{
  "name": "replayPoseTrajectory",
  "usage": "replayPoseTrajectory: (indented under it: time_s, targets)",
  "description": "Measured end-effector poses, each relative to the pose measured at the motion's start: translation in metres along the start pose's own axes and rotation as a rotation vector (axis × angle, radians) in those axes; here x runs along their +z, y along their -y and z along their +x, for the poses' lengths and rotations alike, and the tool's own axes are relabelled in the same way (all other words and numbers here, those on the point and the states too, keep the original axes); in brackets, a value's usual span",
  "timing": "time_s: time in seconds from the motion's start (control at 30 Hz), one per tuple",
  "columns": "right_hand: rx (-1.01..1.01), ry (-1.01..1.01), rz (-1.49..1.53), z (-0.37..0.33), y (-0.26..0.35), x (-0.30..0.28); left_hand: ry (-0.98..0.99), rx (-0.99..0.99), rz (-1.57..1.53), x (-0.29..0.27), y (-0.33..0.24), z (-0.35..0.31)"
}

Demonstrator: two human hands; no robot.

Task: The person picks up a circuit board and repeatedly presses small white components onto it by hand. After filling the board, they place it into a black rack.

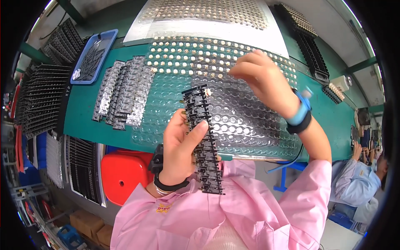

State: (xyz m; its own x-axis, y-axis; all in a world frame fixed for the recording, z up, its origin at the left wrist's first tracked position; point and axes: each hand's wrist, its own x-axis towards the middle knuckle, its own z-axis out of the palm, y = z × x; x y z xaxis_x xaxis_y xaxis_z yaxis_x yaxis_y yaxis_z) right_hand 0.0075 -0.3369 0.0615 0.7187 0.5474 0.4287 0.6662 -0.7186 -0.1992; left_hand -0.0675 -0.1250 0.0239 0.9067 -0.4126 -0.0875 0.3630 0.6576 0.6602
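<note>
My left hand is closed around a long black strip of small circuit boards, thumb on its face. The strip stands tilted over the table's near edge, and one round, pale component sits at its upper right end. Over the clear plastic blister tray hovers my right hand, its fingers pinched together; what they hold, if anything, is hidden. Rows of small round components fill the tray's far part. A wristband circles each wrist, with a blue one on the right.
Several similar board strips lie to the left on the green table. Beyond them is a blue bin of thin dark pieces. Black racks stand far left, above a red stool. Another person works at right.
</note>
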Motion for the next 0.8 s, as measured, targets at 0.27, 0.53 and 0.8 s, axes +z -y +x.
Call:
replayPoseTrajectory:
  time_s: [0.27,0.53,0.8]
  targets:
    - [-0.033,0.139,0.044,0.014,-0.030,0.051,-0.084,0.066,-0.055,-0.009,-0.010,-0.002]
    - [0.443,0.086,0.691,0.004,0.000,0.025,-0.051,0.090,-0.056,0.002,-0.005,0.003]
    - [0.683,0.063,1.450,-0.019,0.035,-0.008,-0.017,0.042,0.162,0.017,0.013,0.008]
